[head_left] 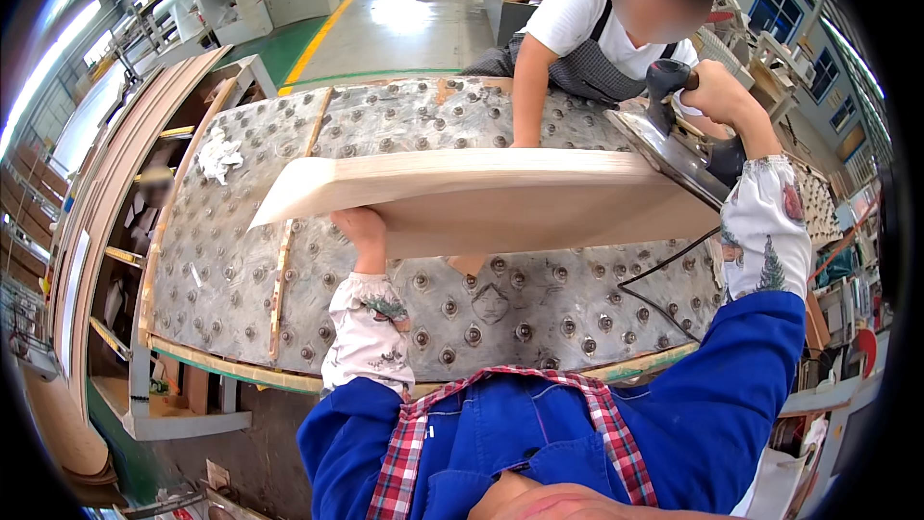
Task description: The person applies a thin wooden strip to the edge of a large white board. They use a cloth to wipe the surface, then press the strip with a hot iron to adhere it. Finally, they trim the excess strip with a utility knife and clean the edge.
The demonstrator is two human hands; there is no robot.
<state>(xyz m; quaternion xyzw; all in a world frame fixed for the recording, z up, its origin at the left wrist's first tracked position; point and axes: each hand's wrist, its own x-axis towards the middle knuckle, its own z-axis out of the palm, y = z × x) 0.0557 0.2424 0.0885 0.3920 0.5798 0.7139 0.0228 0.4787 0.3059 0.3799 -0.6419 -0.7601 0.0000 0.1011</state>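
A pale wooden panel (539, 220) stands tilted on its long side, its light edge facing up and running left to right. A light wood strip flares out at its left end. At that end, my left hand (360, 229) holds the panel from below, the fingertips hidden by it. My right hand (727, 98) is closed around the dark handle of an electric iron (671, 147). The iron's metal plate rests at the right end of the panel's upper edge. Across from me, a co-worker's forearm (529, 101) reaches down behind the panel, that hand hidden.
Beneath the panel lies a grey worktable (597, 303) dotted with rows of studs. The iron's black cord (654, 303) trails over its right part. A crumpled white cloth (220, 156) lies at the left. Long boards (125, 149) are stacked on a rack beyond the table's left side.
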